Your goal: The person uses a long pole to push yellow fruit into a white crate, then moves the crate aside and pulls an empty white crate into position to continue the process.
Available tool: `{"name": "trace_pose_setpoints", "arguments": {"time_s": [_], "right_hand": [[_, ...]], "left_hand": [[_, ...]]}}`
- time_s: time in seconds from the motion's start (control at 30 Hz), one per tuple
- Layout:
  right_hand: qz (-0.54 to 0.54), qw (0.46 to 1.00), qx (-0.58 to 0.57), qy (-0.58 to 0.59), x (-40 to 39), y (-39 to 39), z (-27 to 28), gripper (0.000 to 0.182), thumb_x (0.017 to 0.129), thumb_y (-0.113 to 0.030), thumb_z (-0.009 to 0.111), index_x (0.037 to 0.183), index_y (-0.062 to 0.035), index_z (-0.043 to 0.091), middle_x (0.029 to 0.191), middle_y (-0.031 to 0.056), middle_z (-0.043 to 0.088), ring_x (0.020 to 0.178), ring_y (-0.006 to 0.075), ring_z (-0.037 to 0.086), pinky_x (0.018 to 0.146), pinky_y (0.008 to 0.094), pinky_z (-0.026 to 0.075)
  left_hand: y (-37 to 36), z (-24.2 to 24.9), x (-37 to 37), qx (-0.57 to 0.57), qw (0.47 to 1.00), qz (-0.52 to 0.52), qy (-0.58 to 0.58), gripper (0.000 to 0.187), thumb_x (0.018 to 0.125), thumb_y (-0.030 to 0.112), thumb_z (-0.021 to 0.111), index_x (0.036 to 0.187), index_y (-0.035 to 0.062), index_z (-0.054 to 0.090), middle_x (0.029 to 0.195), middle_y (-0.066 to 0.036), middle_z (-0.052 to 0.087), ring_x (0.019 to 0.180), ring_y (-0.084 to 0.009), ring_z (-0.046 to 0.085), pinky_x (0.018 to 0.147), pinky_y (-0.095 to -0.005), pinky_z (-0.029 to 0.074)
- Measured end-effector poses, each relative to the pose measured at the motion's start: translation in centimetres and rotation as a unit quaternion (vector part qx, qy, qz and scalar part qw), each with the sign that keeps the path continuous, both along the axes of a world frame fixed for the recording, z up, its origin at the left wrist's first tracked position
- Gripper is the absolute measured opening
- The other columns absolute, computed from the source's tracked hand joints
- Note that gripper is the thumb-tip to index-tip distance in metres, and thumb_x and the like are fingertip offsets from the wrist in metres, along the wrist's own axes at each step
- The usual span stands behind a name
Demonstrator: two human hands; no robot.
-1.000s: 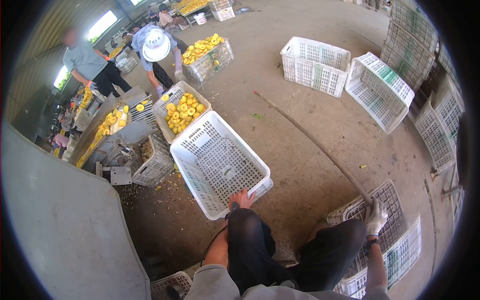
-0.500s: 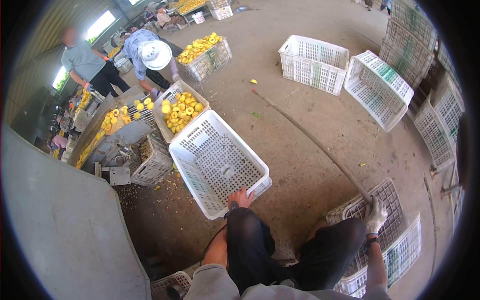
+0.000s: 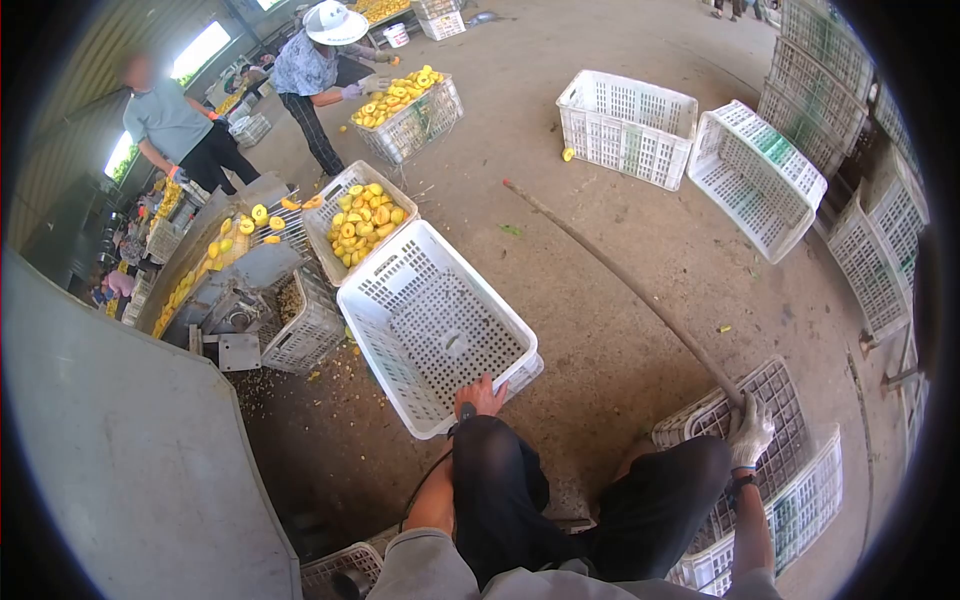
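My left hand (image 3: pixel 481 396), bare, has its fingers hooked over the near rim of a white plastic crate (image 3: pixel 440 330) with nothing but a small scrap on its floor. The gloved right hand (image 3: pixel 752 434) is closed around the near end of a long wooden stick (image 3: pixel 640 297), which slants forward along the floor to a reddish tip. Below that hand lies a greyish crate (image 3: pixel 780 400). Touching the far end of the white crate is another crate holding yellow fruit halves (image 3: pixel 365 222), under the end of a metal chute (image 3: pixel 285 232).
A heaped crate of fruit (image 3: pixel 410 128) stands farther back, with a co-worker in a white hat (image 3: pixel 335 22) leaning over it. Another person (image 3: pixel 175 125) stands by the chute. Crates (image 3: pixel 628 130) and tall stacks (image 3: pixel 815 90) are on the right. A grey metal panel (image 3: pixel 110 430) fills the left.
The co-worker in the hat has moved from the chute to the heaped crate, arms over its fruit. A fruit piece on the floor now lies farther right, against a crate. My hands stay put.
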State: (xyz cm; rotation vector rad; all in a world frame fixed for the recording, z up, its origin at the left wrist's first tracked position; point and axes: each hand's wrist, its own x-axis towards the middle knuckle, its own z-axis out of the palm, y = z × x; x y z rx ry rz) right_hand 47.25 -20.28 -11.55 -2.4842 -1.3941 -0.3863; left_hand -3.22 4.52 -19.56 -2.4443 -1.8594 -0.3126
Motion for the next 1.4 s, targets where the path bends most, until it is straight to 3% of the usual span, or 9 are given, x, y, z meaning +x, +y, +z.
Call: {"name": "trace_pose_setpoints", "arguments": {"time_s": [0.2, 0.3, 0.4, 0.6, 0.9, 1.0, 1.4], "right_hand": [[0.005, 1.000, 0.005, -0.002, -0.12, 0.00, 0.12, 0.034, 0.089, -0.021, 0.065, 0.122, -0.0095, 0.064, 0.117, 0.0124, 0.066, 0.102, 0.0367, 0.063, 0.084, 0.0492, 0.049], [0.007, 1.000, 0.007, 0.002, -0.08, 0.02, 0.18, 0.035, 0.089, -0.021, 0.065, 0.122, -0.0090, 0.064, 0.117, 0.0125, 0.066, 0.102, 0.0367, 0.062, 0.084, 0.0493, 0.049], [0.004, 1.000, 0.004, 0.008, -0.12, 0.02, 0.16, 0.036, 0.087, -0.020, 0.067, 0.121, -0.0090, 0.063, 0.117, 0.0124, 0.066, 0.105, 0.0361, 0.062, 0.087, 0.0494, 0.049], [0.006, 1.000, 0.005, 0.003, -0.08, -0.02, 0.13, 0.035, 0.088, -0.020, 0.066, 0.121, -0.0085, 0.064, 0.117, 0.0127, 0.066, 0.104, 0.0365, 0.062, 0.085, 0.0496, 0.050], [0.002, 1.000, -0.002, 0.009, -0.09, 0.04, 0.26, 0.034, 0.089, -0.020, 0.066, 0.121, -0.0090, 0.064, 0.117, 0.0123, 0.066, 0.103, 0.0366, 0.062, 0.084, 0.0499, 0.050], [-0.002, 1.000, 0.000, 0.006, -0.33, 0.10, 0.48, 0.036, 0.087, -0.020, 0.069, 0.121, -0.0101, 0.064, 0.116, 0.0121, 0.066, 0.104, 0.0360, 0.062, 0.086, 0.0495, 0.049], [0.007, 1.000, 0.002, 0.006, 0.13, -0.18, -0.14, 0.035, 0.089, -0.020, 0.065, 0.122, -0.0087, 0.064, 0.119, 0.0126, 0.066, 0.102, 0.0367, 0.062, 0.085, 0.0493, 0.049]], "left_hand": [[0.01, -0.08, -0.09, 0.010, 1.000, -0.005, 0.005, 0.042, 0.089, 0.047, 0.070, 0.078, 0.0077, 0.060, 0.060, -0.014, 0.066, 0.052, -0.0333, 0.066, 0.052, -0.0467, 0.053], [0.04, -0.03, 0.01, -0.079, 0.996, 0.031, -0.011, 0.048, 0.091, 0.054, 0.064, 0.086, 0.0061, 0.062, 0.073, -0.019, 0.070, 0.065, -0.0409, 0.068, 0.063, -0.0536, 0.053], [0.02, -0.12, -0.12, 0.020, 1.000, -0.011, 0.014, 0.042, 0.089, 0.047, 0.070, 0.077, 0.0080, 0.060, 0.059, -0.014, 0.065, 0.049, -0.0309, 0.065, 0.047, -0.0442, 0.051], [-0.03, -0.07, -0.06, 0.028, 0.999, -0.011, 0.018, 0.043, 0.089, 0.048, 0.070, 0.077, 0.0079, 0.061, 0.059, -0.013, 0.065, 0.048, -0.0301, 0.064, 0.047, -0.0434, 0.051], [0.11, -0.40, -0.22, 0.008, 1.000, -0.009, 0.010, 0.043, 0.090, 0.048, 0.068, 0.078, 0.0081, 0.060, 0.061, -0.014, 0.066, 0.052, -0.0322, 0.066, 0.051, -0.0458, 0.052], [0.06, -0.22, -0.06, -0.082, 0.996, 0.033, -0.006, 0.050, 0.091, 0.056, 0.062, 0.087, 0.0059, 0.062, 0.074, -0.020, 0.070, 0.066, -0.0411, 0.068, 0.064, -0.0537, 0.053], [-0.01, 0.16, 0.06, -0.081, 0.996, 0.030, -0.015, 0.050, 0.091, 0.056, 0.062, 0.088, 0.0061, 0.062, 0.073, -0.020, 0.070, 0.065, -0.0412, 0.068, 0.064, -0.0544, 0.052]]}}
